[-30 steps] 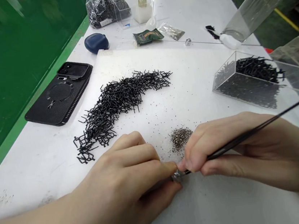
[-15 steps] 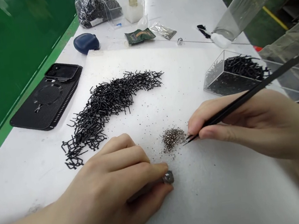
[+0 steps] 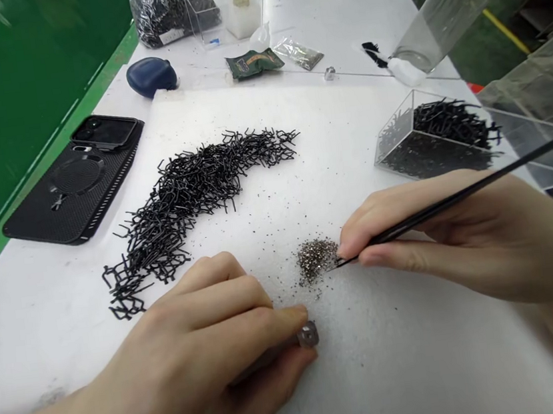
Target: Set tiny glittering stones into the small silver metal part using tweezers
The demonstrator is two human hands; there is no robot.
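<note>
My right hand [image 3: 436,241] is closed around black tweezers [image 3: 423,214], whose fine tips reach the right edge of a small pile of shiny metallic grains [image 3: 317,258]. Lower left, my left hand [image 3: 212,342] pinches a metal tool [image 3: 308,335] between thumb and forefinger. Only its squarish grey end sticks out; the rest is hidden in the palm. Beyond the left hand, many bent black wire-like pieces [image 3: 197,183] lie in a curved heap on the white sheet [image 3: 379,382].
A black phone [image 3: 76,181] and dark blue case [image 3: 152,77] lie left. At right stand a clear box [image 3: 400,145] of black pieces and a tilted clear cylinder [image 3: 454,10]. Behind are a green packet [image 3: 255,64], a small zip bag [image 3: 298,53] and a bag of black pieces [image 3: 172,11].
The tweezers have tilted lower and turned edge-on, their tips closer together and nearer the grains. The view has shifted slightly; my left hand keeps its hold.
</note>
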